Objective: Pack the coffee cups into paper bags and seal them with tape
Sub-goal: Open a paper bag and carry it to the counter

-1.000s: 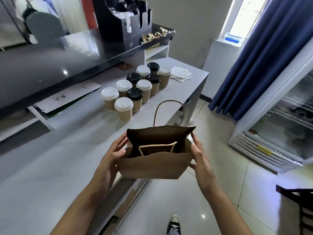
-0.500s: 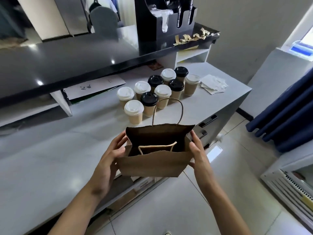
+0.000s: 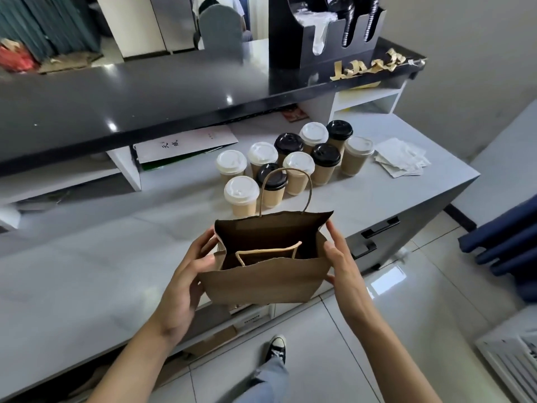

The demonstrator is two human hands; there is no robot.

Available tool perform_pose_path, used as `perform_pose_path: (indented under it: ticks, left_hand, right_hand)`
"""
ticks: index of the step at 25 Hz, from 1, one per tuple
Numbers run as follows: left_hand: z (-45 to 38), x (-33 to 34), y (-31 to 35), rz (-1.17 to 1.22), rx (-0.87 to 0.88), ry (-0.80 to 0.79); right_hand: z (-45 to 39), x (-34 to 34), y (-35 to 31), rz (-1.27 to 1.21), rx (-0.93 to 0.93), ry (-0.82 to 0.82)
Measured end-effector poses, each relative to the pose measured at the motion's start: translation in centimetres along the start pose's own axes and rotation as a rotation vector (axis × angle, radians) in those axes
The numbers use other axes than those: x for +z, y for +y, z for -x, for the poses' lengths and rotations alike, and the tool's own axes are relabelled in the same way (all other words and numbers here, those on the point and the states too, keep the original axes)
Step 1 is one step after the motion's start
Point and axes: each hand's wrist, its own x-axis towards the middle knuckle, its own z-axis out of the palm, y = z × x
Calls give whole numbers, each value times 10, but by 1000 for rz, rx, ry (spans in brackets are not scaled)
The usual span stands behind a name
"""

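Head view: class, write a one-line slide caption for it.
Both hands, left and right, hold an open paper bag before ten lidded coffee cups on the counter.

A pale grey worktop (image 3: 87,271) runs from the near left to the far right corner. On it stands a tight cluster of ten paper coffee cups (image 3: 293,167), six with white lids and four with black lids, touching or just beside one another. To their right, near the far corner, lies a loose stack of white paper napkins (image 3: 402,158). Behind the cups, a white printed sheet (image 3: 186,144) lies partly tucked under a dark glossy upper counter (image 3: 116,103), on which stands a black holder (image 3: 325,33).
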Motion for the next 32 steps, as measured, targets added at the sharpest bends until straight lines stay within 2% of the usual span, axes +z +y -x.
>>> perform_pose_path:
  ticks: [13, 19, 32]
  left_hand:
    - [-129, 77, 2, 32, -13, -107]
    - [-157, 103, -4, -13, -17, -152]
    - [-185, 145, -8, -69, -8, 28]
  right_hand:
    - [-110, -81, -42, 52, 7, 67]
    - [-150, -109, -50, 66, 22, 89]
    - [-213, -155, -59, 174, 8, -64]
